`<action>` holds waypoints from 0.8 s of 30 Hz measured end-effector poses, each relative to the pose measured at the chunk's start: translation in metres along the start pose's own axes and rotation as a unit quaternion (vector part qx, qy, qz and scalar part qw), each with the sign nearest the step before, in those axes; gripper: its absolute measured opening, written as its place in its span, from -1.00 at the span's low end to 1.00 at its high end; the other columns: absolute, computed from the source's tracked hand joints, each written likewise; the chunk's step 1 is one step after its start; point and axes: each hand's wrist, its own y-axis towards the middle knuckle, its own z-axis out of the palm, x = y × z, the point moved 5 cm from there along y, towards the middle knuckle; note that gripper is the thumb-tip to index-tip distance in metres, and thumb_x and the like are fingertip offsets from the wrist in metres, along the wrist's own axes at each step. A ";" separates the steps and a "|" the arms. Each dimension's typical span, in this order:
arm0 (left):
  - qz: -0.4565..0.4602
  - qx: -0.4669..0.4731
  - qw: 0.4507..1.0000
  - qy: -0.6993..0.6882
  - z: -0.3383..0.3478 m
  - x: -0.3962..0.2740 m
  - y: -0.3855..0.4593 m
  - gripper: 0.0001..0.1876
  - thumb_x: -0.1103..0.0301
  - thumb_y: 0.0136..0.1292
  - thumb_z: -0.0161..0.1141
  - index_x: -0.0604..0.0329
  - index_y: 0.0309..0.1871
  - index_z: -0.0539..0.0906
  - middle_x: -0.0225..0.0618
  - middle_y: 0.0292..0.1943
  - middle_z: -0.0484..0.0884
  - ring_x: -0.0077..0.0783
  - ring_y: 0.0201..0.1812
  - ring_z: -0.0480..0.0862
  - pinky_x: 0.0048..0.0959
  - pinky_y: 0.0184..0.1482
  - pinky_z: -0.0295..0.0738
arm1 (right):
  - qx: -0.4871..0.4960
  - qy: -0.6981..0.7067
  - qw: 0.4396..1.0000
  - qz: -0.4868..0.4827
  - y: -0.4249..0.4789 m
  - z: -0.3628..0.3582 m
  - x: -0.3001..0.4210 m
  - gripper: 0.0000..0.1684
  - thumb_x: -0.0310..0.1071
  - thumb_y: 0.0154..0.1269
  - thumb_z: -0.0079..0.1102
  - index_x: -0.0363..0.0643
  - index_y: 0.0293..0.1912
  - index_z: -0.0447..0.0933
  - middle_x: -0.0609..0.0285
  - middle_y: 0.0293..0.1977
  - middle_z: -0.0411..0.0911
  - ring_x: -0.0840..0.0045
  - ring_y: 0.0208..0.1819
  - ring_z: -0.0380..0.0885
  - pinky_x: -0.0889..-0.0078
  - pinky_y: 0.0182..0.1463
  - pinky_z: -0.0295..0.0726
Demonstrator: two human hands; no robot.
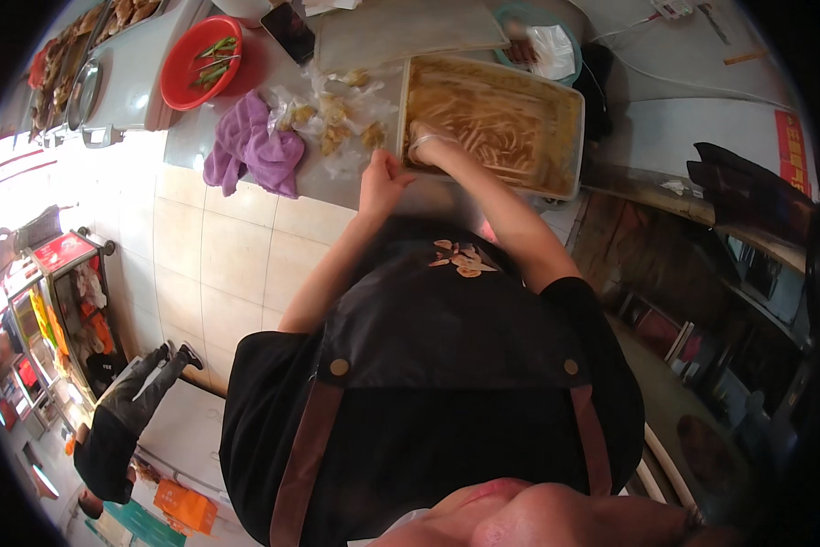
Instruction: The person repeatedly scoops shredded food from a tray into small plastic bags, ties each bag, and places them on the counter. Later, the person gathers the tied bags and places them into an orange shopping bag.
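Note:
A rectangular plastic tub (579, 147) before me holds brown liquid with many pale, thin strips of food in it. My right hand (427, 145) reaches into the tub's left side, a pale band around its wrist. Its fingers are low against the inner wall and mostly hidden. Just outside the tub's near left corner is my left hand (381, 179), fingers curled in, with nothing seen in them. Clear plastic bags (331, 113) with yellowish-brown food lie beyond the left hand on the metal counter (335, 186).
A crumpled purple towel (254, 143), a red bowl (170, 72) with green vegetables and a phone (288, 33) lie to the left. Behind the tub are a flat lid-like sheet (410, 31) and a teal basin (574, 51). A person (109, 437) is at lower left.

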 end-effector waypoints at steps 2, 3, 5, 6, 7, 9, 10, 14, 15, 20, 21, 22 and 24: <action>-0.002 -0.004 1.000 -0.011 0.003 0.003 0.001 -0.56 0.46 -0.06 0.52 0.21 -0.25 0.41 -0.24 -0.52 0.51 -0.26 -0.46 0.51 -0.30 -0.36 0.46 | -0.013 0.008 1.000 -0.016 0.003 0.006 0.001 -0.59 -0.33 0.00 0.26 -0.18 -0.08 0.57 -0.09 -0.17 0.65 0.07 -0.05 0.62 0.14 -0.01 0.58; 0.004 -0.002 1.000 0.000 0.004 0.001 -0.001 -0.59 0.47 -0.02 0.49 0.22 -0.26 0.41 -0.28 -0.52 0.50 -0.34 -0.48 0.50 -0.35 -0.42 0.45 | -0.023 0.014 0.999 -0.022 0.007 0.008 -0.002 -0.61 -0.34 -0.01 0.25 -0.18 -0.10 0.58 -0.07 -0.18 0.65 0.05 -0.06 0.62 0.14 -0.02 0.58; 0.023 0.004 1.000 0.018 0.003 -0.010 -0.005 -0.66 0.51 0.07 0.43 0.22 -0.27 0.40 -0.36 -0.53 0.49 -0.50 -0.51 0.49 -0.46 -0.53 0.44 | -0.013 0.012 0.999 -0.038 0.037 0.023 -0.027 -0.69 -0.39 0.02 0.23 -0.22 -0.17 0.61 -0.04 -0.11 0.64 0.05 -0.04 0.61 0.09 -0.04 0.58; 0.017 0.003 1.000 0.013 0.000 -0.012 -0.007 -0.65 0.48 0.05 0.45 0.22 -0.27 0.42 -0.30 -0.52 0.51 -0.41 -0.49 0.52 -0.40 -0.47 0.46 | -0.007 0.012 0.999 -0.050 0.047 0.028 -0.037 -0.73 -0.41 0.03 0.22 -0.24 -0.20 0.63 -0.03 -0.07 0.63 0.06 -0.02 0.60 0.07 -0.04 0.58; 0.006 -0.006 1.000 0.006 -0.003 -0.012 -0.008 -0.64 0.45 0.03 0.47 0.23 -0.27 0.44 -0.25 -0.51 0.54 -0.33 -0.47 0.55 -0.35 -0.40 0.48 | -0.036 0.001 0.996 -0.079 0.042 0.015 -0.035 -0.83 -0.48 0.00 0.19 -0.22 -0.32 0.64 0.04 -0.21 0.67 0.20 -0.13 0.63 0.13 -0.13 0.59; -0.006 -0.032 0.999 -0.041 -0.009 -0.008 -0.009 -0.65 0.43 0.03 0.47 0.24 -0.26 0.46 -0.19 -0.49 0.59 -0.24 -0.44 0.59 -0.30 -0.33 0.50 | 0.038 0.419 0.907 -0.029 0.022 0.001 -0.050 -0.81 -0.49 0.03 0.14 -0.20 -0.29 0.63 0.13 -0.33 0.64 0.36 -0.25 0.61 0.29 -0.23 0.57; -0.008 -0.049 0.996 -0.081 -0.011 -0.004 -0.009 -0.67 0.44 0.04 0.46 0.24 -0.26 0.47 -0.18 -0.49 0.60 -0.23 -0.44 0.60 -0.30 -0.33 0.51 | 0.067 0.575 0.815 -0.011 0.009 -0.006 -0.052 -0.80 -0.50 0.03 0.12 -0.19 -0.28 0.62 0.18 -0.38 0.61 0.43 -0.30 0.60 0.36 -0.28 0.55; -0.038 -0.037 0.976 -0.213 -0.015 -0.019 -0.004 -0.72 0.46 0.07 0.41 0.25 -0.25 0.50 -0.17 -0.47 0.63 -0.23 -0.42 0.64 -0.32 -0.31 0.53 | 0.052 0.733 0.670 -0.100 -0.029 -0.041 -0.033 -0.62 -0.55 -0.01 0.09 -0.21 -0.10 0.56 0.27 -0.51 0.54 0.59 -0.43 0.53 0.51 -0.39 0.48; -0.021 -0.051 0.987 -0.150 -0.016 -0.023 -0.003 -0.72 0.47 0.07 0.41 0.24 -0.25 0.50 -0.18 -0.46 0.64 -0.24 -0.42 0.64 -0.32 -0.31 0.53 | 0.028 0.725 0.677 -0.125 -0.031 -0.044 -0.030 -0.53 -0.56 -0.02 0.09 -0.22 -0.02 0.55 0.30 -0.55 0.53 0.63 -0.46 0.51 0.53 -0.42 0.46; 0.047 -0.058 0.997 -0.016 -0.007 -0.019 0.010 -0.75 0.60 0.12 0.35 0.27 -0.22 0.47 -0.29 -0.47 0.60 -0.47 -0.46 0.62 -0.48 -0.47 0.54 | 0.012 0.312 0.944 -0.108 0.009 0.001 -0.017 -0.63 -0.46 0.01 0.14 -0.21 -0.10 0.57 0.10 -0.43 0.58 0.47 -0.36 0.56 0.38 -0.29 0.52; 0.043 -0.054 0.997 -0.021 -0.006 -0.015 0.013 -0.74 0.60 0.11 0.35 0.27 -0.22 0.47 -0.29 -0.48 0.59 -0.47 -0.46 0.62 -0.48 -0.46 0.54 | 0.010 0.235 0.966 -0.110 0.014 0.010 -0.010 -0.69 -0.43 0.01 0.16 -0.21 -0.16 0.57 0.04 -0.40 0.57 0.44 -0.34 0.56 0.36 -0.27 0.52; 0.040 -0.046 0.998 -0.027 -0.005 -0.014 0.015 -0.74 0.60 0.11 0.35 0.27 -0.22 0.47 -0.29 -0.48 0.59 -0.47 -0.46 0.62 -0.48 -0.46 0.54 | -0.017 0.190 0.974 -0.125 0.028 0.025 -0.016 -0.70 -0.45 0.01 0.17 -0.20 -0.16 0.59 0.07 -0.43 0.59 0.44 -0.35 0.56 0.35 -0.29 0.52; 0.041 -0.032 0.998 -0.040 -0.002 -0.014 0.018 -0.74 0.61 0.11 0.34 0.27 -0.22 0.47 -0.29 -0.48 0.59 -0.48 -0.46 0.62 -0.48 -0.45 0.56 | -0.071 0.099 0.981 -0.151 0.055 0.045 -0.022 -0.70 -0.49 0.00 0.19 -0.19 -0.17 0.62 0.12 -0.47 0.62 0.45 -0.39 0.58 0.33 -0.33 0.53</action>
